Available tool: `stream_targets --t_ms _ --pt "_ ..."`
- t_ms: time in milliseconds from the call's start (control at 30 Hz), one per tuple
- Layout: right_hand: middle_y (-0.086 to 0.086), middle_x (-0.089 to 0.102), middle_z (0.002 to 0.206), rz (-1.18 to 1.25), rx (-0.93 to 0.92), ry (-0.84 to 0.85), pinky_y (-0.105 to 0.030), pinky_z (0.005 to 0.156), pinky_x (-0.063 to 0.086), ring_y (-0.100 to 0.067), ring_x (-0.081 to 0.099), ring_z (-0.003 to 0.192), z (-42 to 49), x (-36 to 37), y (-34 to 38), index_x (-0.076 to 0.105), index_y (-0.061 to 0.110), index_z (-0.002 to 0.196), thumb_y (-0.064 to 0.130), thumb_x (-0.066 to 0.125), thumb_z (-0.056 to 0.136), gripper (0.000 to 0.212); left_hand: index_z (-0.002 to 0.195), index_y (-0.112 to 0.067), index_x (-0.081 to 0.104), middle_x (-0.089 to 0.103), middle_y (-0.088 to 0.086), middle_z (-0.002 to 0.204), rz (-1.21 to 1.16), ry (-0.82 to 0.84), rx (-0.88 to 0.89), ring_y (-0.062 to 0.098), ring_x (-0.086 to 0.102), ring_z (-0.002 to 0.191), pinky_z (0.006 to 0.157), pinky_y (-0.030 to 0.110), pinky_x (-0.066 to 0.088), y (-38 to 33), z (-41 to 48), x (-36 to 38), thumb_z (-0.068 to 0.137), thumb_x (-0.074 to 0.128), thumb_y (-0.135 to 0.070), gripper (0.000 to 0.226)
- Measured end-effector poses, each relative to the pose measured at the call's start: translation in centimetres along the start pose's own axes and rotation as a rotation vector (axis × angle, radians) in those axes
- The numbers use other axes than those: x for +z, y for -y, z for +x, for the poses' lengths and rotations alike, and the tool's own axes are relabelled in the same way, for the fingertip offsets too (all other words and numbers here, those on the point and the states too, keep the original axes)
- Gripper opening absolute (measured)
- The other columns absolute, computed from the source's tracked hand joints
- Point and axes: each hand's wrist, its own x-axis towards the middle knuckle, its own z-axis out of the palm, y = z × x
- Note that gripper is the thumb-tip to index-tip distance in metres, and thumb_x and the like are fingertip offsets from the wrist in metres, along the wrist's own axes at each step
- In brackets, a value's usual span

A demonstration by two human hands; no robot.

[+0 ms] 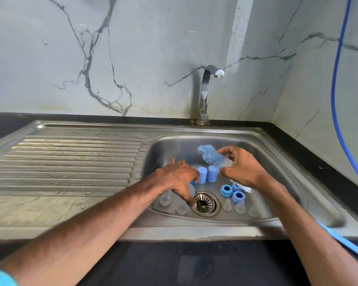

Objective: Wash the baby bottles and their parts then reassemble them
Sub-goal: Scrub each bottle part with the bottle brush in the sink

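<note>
Since the clear plastic baby bottles (182,206) lie low in the shiny steel sink (277,162) beside the drain, one should be picked up firmly by the left hand (178,174), whose grip cannot be told. It should be held still while the fluffy blue bottle brush (210,155), pinched tight in the grip of the right hand (242,168), is pushed inside and turned.

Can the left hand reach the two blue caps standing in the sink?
Probably yes: the blue caps stand uncovered right beside the left hand; the right hand's brush does not cover them.
</note>
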Motion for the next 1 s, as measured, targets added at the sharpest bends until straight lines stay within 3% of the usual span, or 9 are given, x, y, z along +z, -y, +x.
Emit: stream_targets --t_ms 133,267,433,500,600,700,800,933,1000 --pt "0.006 0.065 0.113 -0.07 -0.009 0.024 -0.017 0.075 0.045 -0.011 0.062 0.1 0.6 0.4 -0.7 0.061 0.022 0.131 0.009 0.075 0.075 0.059 0.131 -0.029 0.056 0.063 -0.002 0.123 0.059 0.008 -0.032 0.025 0.051 0.121 0.098 0.05 0.033 0.2 0.0 0.4 0.073 0.084 -0.057 0.07" --pt "0.009 0.066 0.104 -0.089 -0.012 0.031 -0.009 0.06 0.041 -0.003 0.062 0.088 0.7 0.3 -1.1 0.065 0.021 0.127 0.008 0.077 0.076 0.054 0.125 -0.03 0.06 0.065 -0.005 0.118 0.004 -0.019 -0.058 0.021 0.055 0.115 0.097 0.05 0.033 0.1 0.3 0.3 0.072 0.086 -0.056 0.065" --pt "0.011 0.067 0.095 -0.106 0.0 -0.022 -0.004 0.054 0.043 0.002 0.06 0.08 0.8 -0.1 -1.3 0.074 0.017 0.114 0.006 0.082 0.077 0.04 0.12 -0.041 0.059 0.066 -0.017 0.111 -0.214 -0.216 -0.089 0.016 0.056 0.111 0.098 0.049 0.039 0.2 0.0 -0.7 0.069 0.081 -0.059 0.059" --pt "0.009 0.07 0.091 -0.083 -0.002 -0.068 -0.004 0.053 0.043 0.002 0.062 0.077 0.9 -0.5 -1.5 0.078 0.015 0.108 0.005 0.082 0.076 0.033 0.121 -0.045 0.06 0.065 -0.021 0.109 -0.415 -0.323 -0.101 0.012 0.058 0.107 0.099 0.048 0.045 0.6 -0.1 -1.1 0.072 0.081 -0.06 0.056" --pt "0.009 0.072 0.096 -0.07 -0.018 -0.145 -0.006 0.061 0.04 0.001 0.06 0.08 0.6 -1.0 -1.7 0.076 0.022 0.109 0.01 0.081 0.078 0.033 0.117 -0.04 0.067 0.069 -0.017 0.107 -0.948 -0.414 -0.109 0.007 0.065 0.1 0.085 0.033 0.053 1.1 -0.4 -1.7 0.082 0.081 -0.048 0.039" --pt "0.011 0.071 0.114 -0.045 -0.032 -0.2 -0.022 0.073 0.054 -0.007 0.071 0.077 0.2 -1.2 -1.6 0.067 0.032 0.118 0.02 0.076 0.086 0.036 0.12 -0.03 0.068 0.072 -0.001 0.116 -1.374 -0.477 -0.201 0.017 0.069 0.102 0.084 0.036 0.059 1.2 -0.4 -2.3 0.089 0.076 -0.038 0.033" --pt "0.01 0.069 0.121 0.083 -0.069 -0.182 -0.02 0.057 0.058 -0.011 0.073 0.056 -0.5 -1.4 -1.0 0.062 0.028 0.128 0.019 0.071 0.094 0.036 0.122 -0.014 0.063 0.071 0.016 0.118 -1.811 -0.481 -0.259 0.028 0.073 0.099 0.082 0.04 0.062 1.9 0.0 -2.6 0.091 0.073 -0.033 0.038" --pt "0.006 0.074 0.108 0.143 -0.129 -0.153 -0.034 0.058 0.063 -0.015 0.074 0.057 -1.3 -1.4 0.0 0.065 0.026 0.129 0.018 0.071 0.095 0.036 0.115 -0.013 0.059 0.068 0.018 0.112 -2.119 -0.569 -0.374 0.03 0.069 0.099 0.091 0.045 0.058 3.7 0.9 -2.7 0.095 0.068 -0.038 0.033" --pt "0.007 0.076 0.101 0.113 -0.159 -0.141 -0.037 0.064 0.064 -0.013 0.073 0.061 -1.4 -1.1 0.4 0.067 0.029 0.126 0.022 0.071 0.093 0.034 0.116 -0.011 0.058 0.067 0.019 0.111 -2.212 -0.596 -0.428 0.03 0.066 0.098 0.085 0.043 0.057 4.9 1.3 -2.5 0.097 0.064 -0.041 0.036"
